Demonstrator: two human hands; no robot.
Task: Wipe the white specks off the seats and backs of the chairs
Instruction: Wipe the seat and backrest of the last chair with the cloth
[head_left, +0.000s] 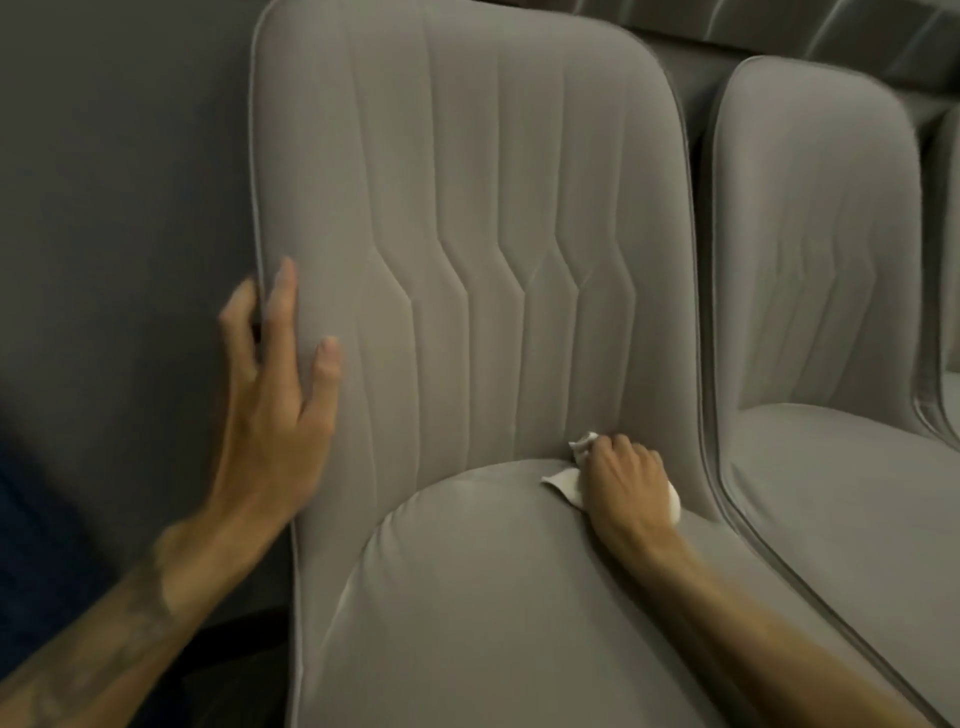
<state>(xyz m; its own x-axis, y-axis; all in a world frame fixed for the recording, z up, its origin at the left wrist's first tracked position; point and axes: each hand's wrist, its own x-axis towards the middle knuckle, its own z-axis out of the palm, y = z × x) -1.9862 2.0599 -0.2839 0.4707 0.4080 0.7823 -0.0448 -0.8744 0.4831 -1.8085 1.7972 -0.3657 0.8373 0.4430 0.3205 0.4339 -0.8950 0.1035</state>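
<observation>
Right hand (626, 483) is clutching what looks like a white tissue (563, 480) at the chair (467, 234) seat crease; left hand (270, 374), fingers spread, is bracing the back's edge

Left hand (275, 384) at nine o'clock, fingers spread, palm flat, forearm running to seven. Right hand (626, 480) at five o'clock, fingers curled tight, knuckles up.

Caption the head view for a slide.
Left hand steadies grey chair back; right hand wipes seat crease with white cloth.
</observation>
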